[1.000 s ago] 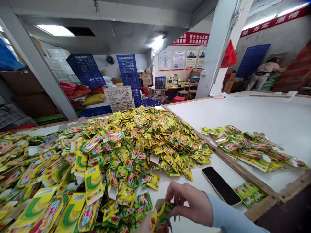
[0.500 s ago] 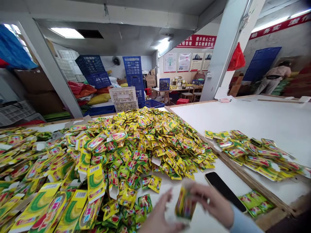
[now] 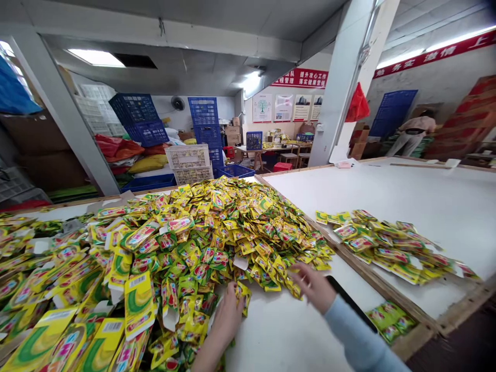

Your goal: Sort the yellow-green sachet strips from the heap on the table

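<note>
My left hand (image 3: 225,316) is at the near edge of a large heap of small yellow-and-green sachets (image 3: 217,227). Its fingers are closed on one yellow sachet (image 3: 243,295). My right hand (image 3: 313,287), in a light blue sleeve, reaches to the heap's right front edge. Its fingers are apart beside the sachets there, and I see nothing held in them. Printed yellow cartons (image 3: 139,305), some with open flaps, lie over the left side of the heap.
A black phone (image 3: 351,302) lies right of my right hand, partly hidden by the sleeve. Beyond a wooden strip (image 3: 372,276) is a smaller pile of cartons (image 3: 387,243). Green sachets (image 3: 391,318) lie in the corner. Crates (image 3: 188,157) stand behind; a person (image 3: 414,132) bends far right.
The yellow packet my right hand held is gone from it. Both hands have moved forward to the heap, and my left hand has closed on a sachet. The view has swung slightly right.
</note>
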Available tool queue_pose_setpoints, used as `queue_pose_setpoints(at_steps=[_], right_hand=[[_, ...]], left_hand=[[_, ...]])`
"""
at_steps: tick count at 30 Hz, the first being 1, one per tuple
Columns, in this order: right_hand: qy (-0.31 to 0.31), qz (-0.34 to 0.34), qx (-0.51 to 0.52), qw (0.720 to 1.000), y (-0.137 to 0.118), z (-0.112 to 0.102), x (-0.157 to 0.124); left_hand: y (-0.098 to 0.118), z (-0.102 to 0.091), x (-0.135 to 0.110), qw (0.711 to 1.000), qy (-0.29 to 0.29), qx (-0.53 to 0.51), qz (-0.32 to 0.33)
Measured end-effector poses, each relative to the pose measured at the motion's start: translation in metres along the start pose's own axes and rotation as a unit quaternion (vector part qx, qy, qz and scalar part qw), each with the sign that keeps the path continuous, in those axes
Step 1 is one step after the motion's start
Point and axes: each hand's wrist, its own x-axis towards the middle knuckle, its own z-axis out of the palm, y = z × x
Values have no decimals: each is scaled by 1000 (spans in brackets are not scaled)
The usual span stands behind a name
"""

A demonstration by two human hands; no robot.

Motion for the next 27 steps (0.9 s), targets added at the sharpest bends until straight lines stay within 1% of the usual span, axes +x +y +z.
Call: queue_pose_setpoints(at_steps=[2, 3, 4, 5, 6, 7, 8, 11, 13, 14, 15, 16, 17, 18, 19, 20, 21, 22, 23, 24, 25, 26, 27], right_hand=[[-56, 21, 72, 996, -25, 47, -23], [-95, 52, 147, 983, -35, 66, -32], [-138, 93, 255, 952, -44, 82, -39], [-169, 123, 351, 913, -52, 95, -45], [-189, 142, 432, 870, -58, 103, -48], [-195, 149, 486, 839, -63, 109, -50], [-190, 141, 511, 827, -67, 113, -51], [-167, 117, 520, 830, -74, 113, -53], [-182, 106, 517, 830, -74, 109, -56], [-196, 99, 505, 835, -71, 106, -58], [-210, 84, 481, 847, -67, 102, -60], [-216, 56, 438, 871, -60, 97, -62], [-208, 14, 376, 903, -52, 92, -63], [-187, -42, 294, 936, -42, 87, -64], [-155, -105, 200, 962, -31, 82, -64], [-120, -168, 102, 973, -19, 78, -64], [-90, -223, 8, 971, -8, 75, -64], [-68, -266, -73, 959, 1, 74, -65], [-58, -294, -138, 944, 10, 75, -67], [-56, -312, -188, 930, 16, 77, -69], [-58, -318, -221, 920, 20, 80, -71], [-62, -312, -239, 917, 22, 83, -73], [-69, -295, -239, 923, 23, 87, -74]], left_hand=[[-3, 0, -13, 998, -10, -46, 38], [-4, -1, -20, 996, -17, -76, 54], [-5, -1, -28, 992, -30, -109, 63], [-6, -1, -36, 986, -45, -145, 67], [-6, -2, -43, 980, -59, -181, 64], [-7, -1, -50, 973, -67, -215, 56], [-7, 0, -55, 967, -67, -242, 45], [-7, 8, -68, 958, -47, -280, 33], [-7, 14, -73, 958, -47, -279, 52], [-7, 14, -75, 961, -50, -264, 68], [-9, 11, -76, 966, -50, -237, 88], [-12, 3, -76, 974, -46, -192, 113], [-17, -10, -75, 981, -39, -130, 136], [-24, -28, -74, 986, -26, -54, 154], [-32, -50, -73, 987, -7, 36, 157], [-43, -75, -72, 983, 21, 125, 136], [-55, -100, -72, 971, 72, 206, 101], [-67, -124, -71, 951, 120, 278, 68], [-79, -145, -71, 928, 157, 335, 41], [-91, -161, -70, 907, 187, 376, 34], [-103, -172, -69, 892, 200, 402, 47], [-114, -178, -68, 884, 202, 416, 69], [-124, -180, -66, 881, 190, 422, 99]])
